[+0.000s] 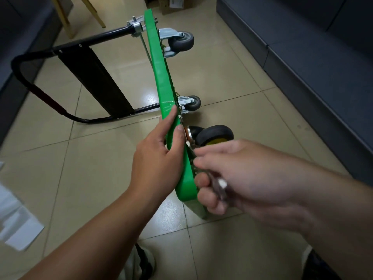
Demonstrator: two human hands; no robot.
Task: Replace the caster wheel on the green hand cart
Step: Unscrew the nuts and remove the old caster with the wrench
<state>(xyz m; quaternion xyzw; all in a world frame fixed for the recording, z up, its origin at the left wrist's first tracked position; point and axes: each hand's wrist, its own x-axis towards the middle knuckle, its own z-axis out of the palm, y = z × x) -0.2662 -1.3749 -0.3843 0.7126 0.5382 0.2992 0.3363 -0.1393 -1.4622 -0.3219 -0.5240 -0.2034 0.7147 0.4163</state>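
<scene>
Fingers (168, 121) of our L hand (159, 156) pinch the edge of the smooth green cart deck (161, 73); R hand (242, 178) curls round a blurred shiny tool (221, 184). Round black rubber caster wheel (215, 134) just beyond R fingertips.

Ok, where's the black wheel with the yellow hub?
The yellow-hub wheel sits centre frame in the head view, right of the green deck, between the right hand and a small grey caster.

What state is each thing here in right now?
Green hand cart: tipped on its side edge, wheels facing right.
Handle: sticking out left.
Grey casters: mounted on the underside.
Black wheel: at the deck's near end.
Left hand: grips the deck edge.
Right hand: holds a blurred metal tool.
</scene>
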